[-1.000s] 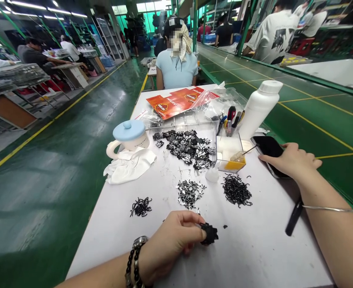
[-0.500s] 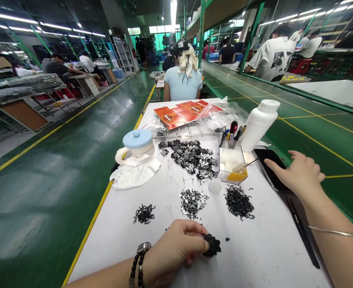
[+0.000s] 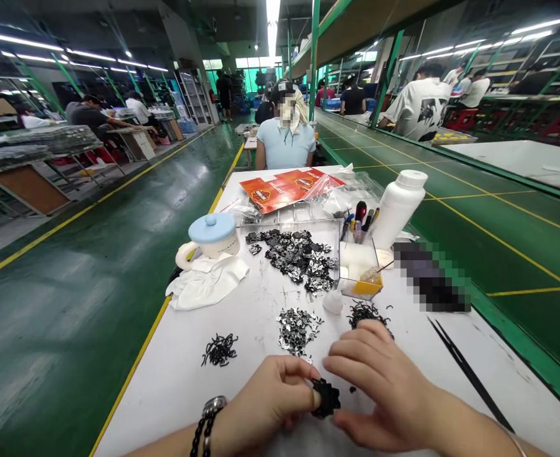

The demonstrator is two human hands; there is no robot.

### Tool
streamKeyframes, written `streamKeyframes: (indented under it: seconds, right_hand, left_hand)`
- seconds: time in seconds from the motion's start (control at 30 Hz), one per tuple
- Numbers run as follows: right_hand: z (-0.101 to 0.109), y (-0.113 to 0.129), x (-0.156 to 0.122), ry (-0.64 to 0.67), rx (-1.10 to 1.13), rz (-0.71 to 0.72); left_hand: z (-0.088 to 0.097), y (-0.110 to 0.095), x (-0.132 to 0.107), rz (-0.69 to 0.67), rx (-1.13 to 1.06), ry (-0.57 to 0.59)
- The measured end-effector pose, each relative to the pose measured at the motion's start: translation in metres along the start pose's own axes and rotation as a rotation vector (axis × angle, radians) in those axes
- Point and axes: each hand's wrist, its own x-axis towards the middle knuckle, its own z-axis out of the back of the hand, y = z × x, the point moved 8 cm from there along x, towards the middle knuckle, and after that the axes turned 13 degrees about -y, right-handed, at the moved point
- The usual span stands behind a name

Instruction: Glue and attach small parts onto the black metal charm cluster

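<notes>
My left hand (image 3: 274,395) pinches a small black plastic part with a jagged edge (image 3: 326,398) between thumb and fingers, low over the white table. My right hand (image 3: 383,387) is just to the right of that part, thumb and fingers apart, with nothing visible in it. A tiny black piece (image 3: 353,390) lies between the hands. Beyond them is a pile of small silver metal pieces (image 3: 299,330). A pile of short curved black pieces (image 3: 366,313) is partly hidden behind my right fingers, and a similar smaller pile (image 3: 220,350) lies at left.
Farther back lie many black-and-silver parts (image 3: 299,254). At left stand a lidded mug (image 3: 213,233) and a white cloth (image 3: 208,282). On the right are a clear box (image 3: 360,273), a white bottle (image 3: 399,206), tweezers (image 3: 473,374) and a blurred-out dark object (image 3: 432,279). A person (image 3: 287,143) sits ahead.
My right hand has come from the phone at the right edge to beside the black part. My left hand keeps its pinch on the part. The view has shifted slightly.
</notes>
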Motion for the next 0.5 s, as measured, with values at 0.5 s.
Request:
streamKeyframes:
  seconds: [0.5]
  right_hand:
    - [-0.019,-0.006,-0.005,0.048,0.205,-0.173]
  left_hand:
    - [0.002,-0.004,0.001,-0.029,-0.01,0.008]
